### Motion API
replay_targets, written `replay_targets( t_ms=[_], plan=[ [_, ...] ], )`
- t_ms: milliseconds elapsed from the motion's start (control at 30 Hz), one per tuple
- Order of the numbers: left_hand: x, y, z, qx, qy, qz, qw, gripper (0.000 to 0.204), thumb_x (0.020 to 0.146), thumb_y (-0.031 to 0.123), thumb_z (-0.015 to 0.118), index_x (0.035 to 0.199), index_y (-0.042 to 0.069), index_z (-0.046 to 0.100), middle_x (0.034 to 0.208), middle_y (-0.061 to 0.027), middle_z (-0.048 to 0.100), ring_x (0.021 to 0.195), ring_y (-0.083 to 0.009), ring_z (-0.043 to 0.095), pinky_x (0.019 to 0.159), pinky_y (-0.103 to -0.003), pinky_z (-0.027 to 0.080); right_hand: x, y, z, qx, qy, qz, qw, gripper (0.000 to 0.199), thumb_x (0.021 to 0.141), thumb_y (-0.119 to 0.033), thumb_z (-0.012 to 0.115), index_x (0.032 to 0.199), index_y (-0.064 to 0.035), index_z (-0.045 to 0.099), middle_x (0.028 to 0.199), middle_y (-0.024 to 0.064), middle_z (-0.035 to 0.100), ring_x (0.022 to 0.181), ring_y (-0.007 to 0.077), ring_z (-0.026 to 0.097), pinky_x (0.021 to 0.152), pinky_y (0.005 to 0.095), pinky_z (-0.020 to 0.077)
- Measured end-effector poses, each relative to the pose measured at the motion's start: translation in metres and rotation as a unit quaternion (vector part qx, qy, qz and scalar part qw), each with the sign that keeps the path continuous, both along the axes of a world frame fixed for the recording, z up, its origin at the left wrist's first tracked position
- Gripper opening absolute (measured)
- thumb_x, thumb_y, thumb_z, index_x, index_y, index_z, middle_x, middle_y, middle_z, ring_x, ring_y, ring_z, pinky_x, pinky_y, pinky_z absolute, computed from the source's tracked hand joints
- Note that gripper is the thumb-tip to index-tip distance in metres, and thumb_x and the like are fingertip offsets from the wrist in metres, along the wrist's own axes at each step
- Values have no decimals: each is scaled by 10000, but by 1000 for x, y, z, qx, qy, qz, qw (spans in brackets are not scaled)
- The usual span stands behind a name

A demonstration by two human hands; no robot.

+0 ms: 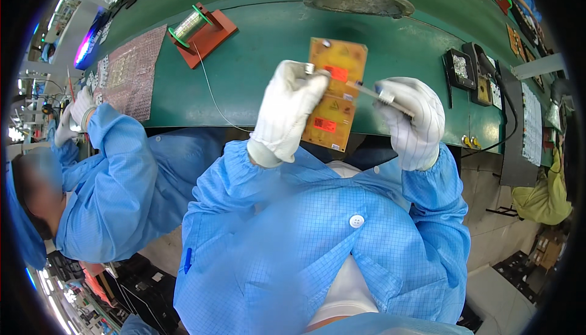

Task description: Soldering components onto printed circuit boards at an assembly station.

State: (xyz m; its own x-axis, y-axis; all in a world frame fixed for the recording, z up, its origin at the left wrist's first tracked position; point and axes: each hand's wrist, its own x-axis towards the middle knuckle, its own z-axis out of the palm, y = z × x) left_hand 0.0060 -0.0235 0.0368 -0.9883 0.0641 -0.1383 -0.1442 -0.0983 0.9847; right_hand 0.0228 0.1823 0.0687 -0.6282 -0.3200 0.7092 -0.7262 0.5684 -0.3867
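From where I stood, the amber panel [339,104] lay over the green bench [268,36], its near end jutting past the edge, perhaps for easy reach. The gloved left hand [288,109] had its fingers drawn together at the panel's left side; whether they pinched the small silvery piece [309,68] there, I couldn't tell. The right hand [414,118] clamped a slim strip [367,92] slantwise, seemingly for fine control. Far left, a wire spool [190,26] sat on a red-brown stand [221,28], likely for free unwinding.
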Motion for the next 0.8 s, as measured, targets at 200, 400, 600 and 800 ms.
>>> replay_targets(
  t_ms=[200, 400, 600, 800],
  plan=[
    [6, 10, -4, -98, -33, -87, 991, 332, 900, 215, 644, 1045, -69, 553, 917, -125, 637, 834, -150, 597, 754, -279, 496, 10, -9, 16, -328, -301, -6, 896, 199, 929, -114, 609, 1060, 36, 607, 932, 102, 659, 677, 141, 636, 572, 269, 510],
    [3, -16, 4, -106, 146, -42, 983, 280, 976, 217, 570, 1044, -54, 574, 933, -49, 582, 829, -118, 542, 782, -255, 456, 1, -3, 11, -468, -418, 11, 779, 306, 944, -186, 600, 1177, 5, 543, 1004, 80, 648, 739, 123, 608, 572, 269, 448],
    [3, -15, 9, 18, 54, 10, 998, 266, 989, 231, 559, 1055, -26, 578, 902, -24, 568, 801, -84, 519, 757, -229, 449, -1, 5, -3, -478, -453, 60, 750, 355, 897, -143, 612, 1210, 0, 527, 1020, 86, 656, 770, 134, 611, 621, 270, 452],
    [10, -6, 14, 91, 4, 5, 996, 269, 991, 233, 551, 1121, -2, 538, 904, -5, 571, 801, -49, 502, 747, -208, 448, 3, 6, -7, -466, -473, 148, 733, 493, 863, -175, 633, 1298, 14, 500, 1071, 94, 670, 782, 140, 641, 693, 259, 497]
  ],
)
